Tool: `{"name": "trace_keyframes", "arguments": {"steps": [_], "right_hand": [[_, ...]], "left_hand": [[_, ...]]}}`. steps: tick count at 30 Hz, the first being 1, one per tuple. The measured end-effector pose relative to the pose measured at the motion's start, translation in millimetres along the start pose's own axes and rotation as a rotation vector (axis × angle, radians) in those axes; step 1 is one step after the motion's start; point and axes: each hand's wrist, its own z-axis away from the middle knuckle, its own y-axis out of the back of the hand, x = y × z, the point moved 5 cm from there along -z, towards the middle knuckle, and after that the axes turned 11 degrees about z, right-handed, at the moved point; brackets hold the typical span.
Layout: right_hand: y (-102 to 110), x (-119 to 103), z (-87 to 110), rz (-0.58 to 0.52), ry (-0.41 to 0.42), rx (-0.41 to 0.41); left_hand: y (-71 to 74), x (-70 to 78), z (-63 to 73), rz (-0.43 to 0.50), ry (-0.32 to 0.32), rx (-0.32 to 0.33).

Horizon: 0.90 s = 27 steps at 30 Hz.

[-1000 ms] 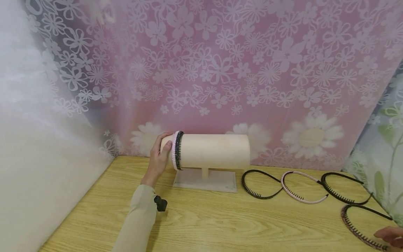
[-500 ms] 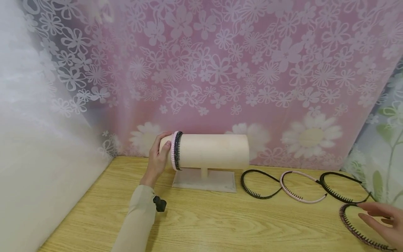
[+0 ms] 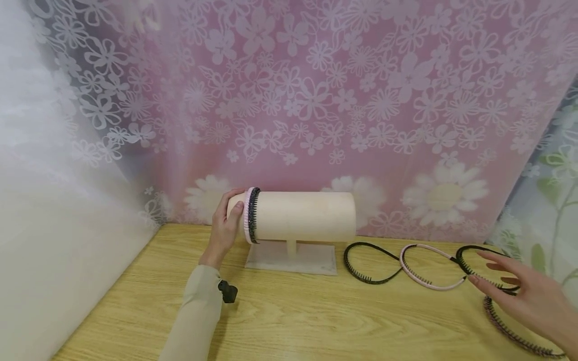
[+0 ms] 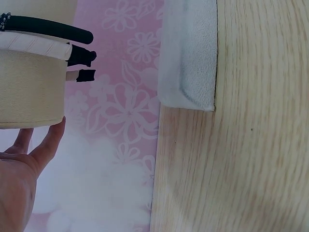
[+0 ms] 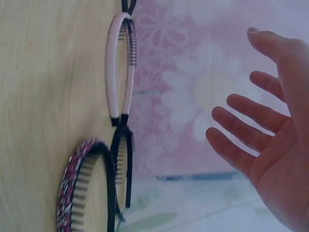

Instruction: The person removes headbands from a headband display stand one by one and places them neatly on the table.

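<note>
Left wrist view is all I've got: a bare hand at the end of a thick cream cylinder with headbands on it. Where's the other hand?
Observer: The bare right hand is over at the right side of the pale wooden table.

Visitor: Is it holding something?

Observer: No, the right wrist view shows it spread open, with nothing in its grasp.

Visitor: So what's lying close to it?

Observer: A curved, toothed headband speckled pink, white and black; in the head view the hand hides part of it.
</note>
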Motion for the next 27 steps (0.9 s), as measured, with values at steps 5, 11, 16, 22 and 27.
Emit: {"name": "trace_keyframes", "arguments": {"steps": [5,11,16,22,27], "right_hand": [[3,-21,-12.4,-0.028,0.058,0.013],[5,-46,-25.1,-0.103,0.144,0.068],[8,-65,-31.1,-0.156,0.23,0.12],[8,-83,-37.3,-0.181,0.288,0.159],[10,-95,-41.5,-0.189,0.336,0.192]], "left_hand": [[0.9,0.5,-0.3,0.002,0.019,0.001],[-0.9,16.7,2.7,0.009,0.03,-0.018],[-3.6,38.8,6.9,0.001,0.037,-0.032],[-3.7,39.2,7.1,0.006,0.029,-0.032],[-3.6,38.9,6.6,-0.004,0.038,-0.028]]}}
